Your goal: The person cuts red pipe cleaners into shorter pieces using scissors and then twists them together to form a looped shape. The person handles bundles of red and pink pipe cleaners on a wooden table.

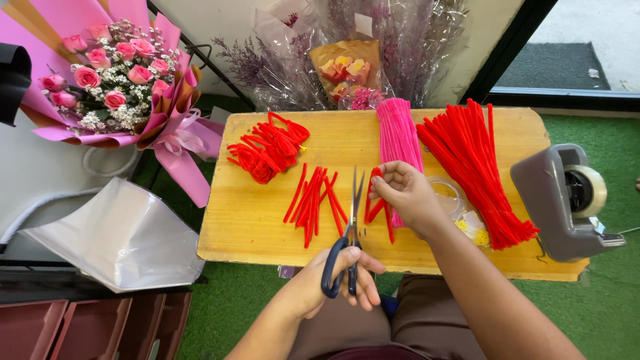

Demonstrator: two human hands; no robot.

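While the left hand hides the scissors' handles, blades show.

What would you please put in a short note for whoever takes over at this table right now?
Left hand: grips blue-handled scissors, blades pointing up the board.
Right hand: pinches a few red pipe cleaners beside the blades.
Done: short cut red pieces lie mid-board; a pile of bent red pieces sits at the back left.
Left: long red pipe cleaners and the pink bundle are uncut.
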